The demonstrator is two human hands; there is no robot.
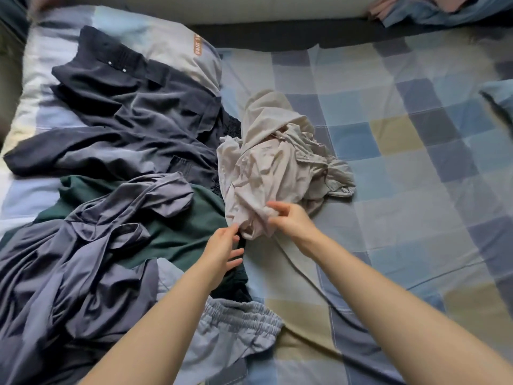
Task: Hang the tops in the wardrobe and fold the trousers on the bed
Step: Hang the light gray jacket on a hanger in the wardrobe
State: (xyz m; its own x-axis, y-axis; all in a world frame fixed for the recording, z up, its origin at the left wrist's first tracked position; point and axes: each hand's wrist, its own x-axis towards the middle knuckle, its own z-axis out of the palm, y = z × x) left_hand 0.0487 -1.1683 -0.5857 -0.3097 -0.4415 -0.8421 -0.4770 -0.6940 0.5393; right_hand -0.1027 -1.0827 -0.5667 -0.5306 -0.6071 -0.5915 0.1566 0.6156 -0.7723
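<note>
1. Plainly, I see the bed [402, 168], its checked cover filling the frame, with nothing folded on it yet; no wardrobe is in view.
2. Left half of the frame: a pile of dark garments [111, 140] with a green one [177, 218] between, all unsorted.
3. Centre: the crumpled beige garment [272, 168], top or trousers I cannot tell.
4. Lower centre: grey elastic-waist trousers [238, 323], unfolded.
5. My right hand [288, 218] pinches the beige garment's near edge; my left hand [222, 245], fingers spread, touches its lower corner. I judge the task barely begun.

bed [416, 168] | checked cover | on it: crumpled clothes [125, 151], pillow [172, 40]
</note>
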